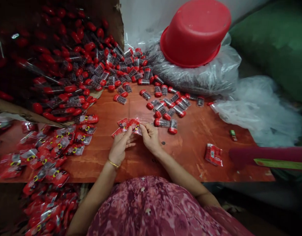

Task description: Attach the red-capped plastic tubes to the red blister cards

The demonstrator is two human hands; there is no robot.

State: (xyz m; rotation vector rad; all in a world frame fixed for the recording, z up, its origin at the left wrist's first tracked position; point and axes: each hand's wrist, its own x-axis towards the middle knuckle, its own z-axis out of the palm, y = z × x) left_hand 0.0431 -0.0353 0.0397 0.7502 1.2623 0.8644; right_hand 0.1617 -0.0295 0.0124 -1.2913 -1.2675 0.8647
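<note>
Over the middle of the table, my left hand (pixel 118 147) has its thumb pressed on a small red printed plastic packet (pixel 134 124). Fingers of my right hand (pixel 151 137) pinch the same packet at its right edge. More red packets (pixel 122 123) show just behind and left of it, partly covered; whether my left hand grips these too is unclear. Beyond my right hand lie several clear tubes with red caps and dark contents, the nearest being a tube (pixel 173 126) close to its knuckles.
A cardboard box (pixel 120 24) at left spills many red-capped tubes (pixel 99 70). Filled red packets (pixel 50 147) pile at the left. A red tub (pixel 195 32) sits upside down on a plastic bag (pixel 197 80). Flat red packets (pixel 213 154) and a small green-topped item (pixel 233 135) lie right.
</note>
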